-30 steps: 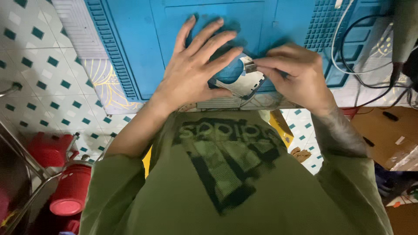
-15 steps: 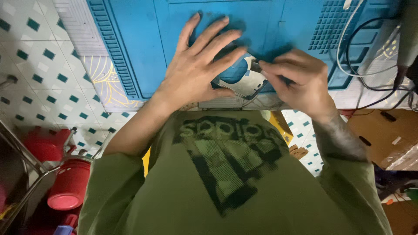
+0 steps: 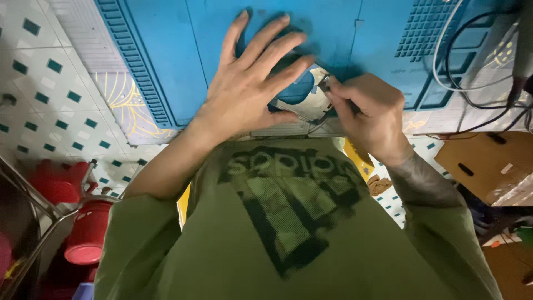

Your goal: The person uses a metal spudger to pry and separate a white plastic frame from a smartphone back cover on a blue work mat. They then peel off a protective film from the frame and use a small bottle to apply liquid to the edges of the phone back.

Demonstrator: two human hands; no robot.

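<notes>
A small silver-white round part with a blue centre lies on the blue work mat near the table's front edge. My left hand rests flat over its left side, fingers spread and pressing down. My right hand sits at the part's right edge, thumb and forefinger pinched on a small dark piece there. A thin dark wire runs from under the part toward my chest. Much of the part is hidden under both hands.
White and black cables loop at the mat's right end. A brown cardboard box stands on the floor to the right. Red plastic buckets and a metal frame sit at the lower left on the white tiled floor with green squares.
My right hand's fingers have shifted slightly along the part's right edge. My left hand stays pressed on it. The camera has drifted a little.
</notes>
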